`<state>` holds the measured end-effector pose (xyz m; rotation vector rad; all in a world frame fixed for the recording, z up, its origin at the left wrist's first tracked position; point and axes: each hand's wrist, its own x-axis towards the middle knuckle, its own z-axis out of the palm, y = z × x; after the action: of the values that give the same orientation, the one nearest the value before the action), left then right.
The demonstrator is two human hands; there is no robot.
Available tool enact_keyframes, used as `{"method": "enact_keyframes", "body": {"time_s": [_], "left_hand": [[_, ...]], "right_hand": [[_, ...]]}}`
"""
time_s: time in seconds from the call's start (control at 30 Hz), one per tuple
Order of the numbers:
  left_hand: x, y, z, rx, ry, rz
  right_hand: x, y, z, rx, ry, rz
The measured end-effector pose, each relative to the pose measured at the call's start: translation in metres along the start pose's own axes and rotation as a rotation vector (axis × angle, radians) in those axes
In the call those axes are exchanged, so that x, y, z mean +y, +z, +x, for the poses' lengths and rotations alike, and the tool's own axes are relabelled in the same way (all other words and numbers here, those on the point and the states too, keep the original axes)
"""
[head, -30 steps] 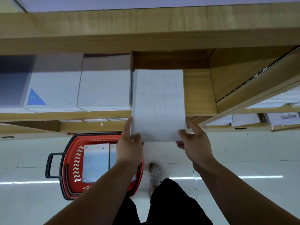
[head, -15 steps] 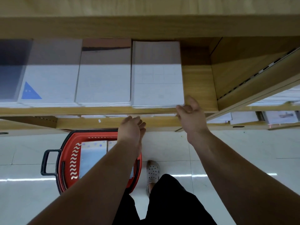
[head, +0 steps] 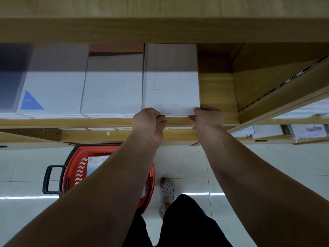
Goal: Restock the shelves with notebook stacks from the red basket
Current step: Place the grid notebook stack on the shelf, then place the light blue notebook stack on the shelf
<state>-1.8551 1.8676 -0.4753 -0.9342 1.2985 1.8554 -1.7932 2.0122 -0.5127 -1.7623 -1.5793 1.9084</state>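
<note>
A white grid-cover notebook stack point(head: 170, 90) lies flat on the wooden shelf point(head: 217, 97), right of two other white stacks point(head: 114, 90). My left hand point(head: 148, 122) grips its front left corner, and my right hand point(head: 208, 118) grips its front right corner, fingers curled at the stack's front edge. On the floor below stands the red basket point(head: 78, 168) with a black handle; pale blue notebooks point(head: 96, 164) lie inside, mostly hidden by my left forearm.
A stack with a blue triangle point(head: 51, 90) and a dark stack point(head: 10, 77) fill the shelf's left. Bare wood lies right of the grid stack up to the divider point(head: 236, 97). Lower shelves hold more paper goods point(head: 306, 130). My shoe point(head: 166, 191) stands on the white tiled floor.
The grid stack went from my hands onto the shelf. Both hands let go half a second ago and have now come back to grip its front corners.
</note>
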Motion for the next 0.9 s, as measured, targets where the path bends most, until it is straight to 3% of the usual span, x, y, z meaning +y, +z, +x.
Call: {"method": "enact_keyframes", "body": {"time_s": [0.2, 0.33, 0.63, 0.9], "left_hand": [[-0.017, -0.029, -0.007, -0.105, 0.076, 0.056], [-0.017, -0.084, -0.009, -0.045, 0.132, 0.239], [-0.039, -0.309, 0.031, 0.186, 0.122, 0.726], [-0.046, -0.484, 0.144, 0.128, -0.005, 0.969]], "right_hand": [[0.021, -0.001, -0.029, 0.022, -0.06, 0.259], [0.07, 0.003, -0.064, -0.009, -0.044, 0.308], [0.221, 0.097, -0.11, -0.325, 0.084, -0.36], [0.353, 0.241, -0.09, -0.435, 0.083, -0.666]]}}
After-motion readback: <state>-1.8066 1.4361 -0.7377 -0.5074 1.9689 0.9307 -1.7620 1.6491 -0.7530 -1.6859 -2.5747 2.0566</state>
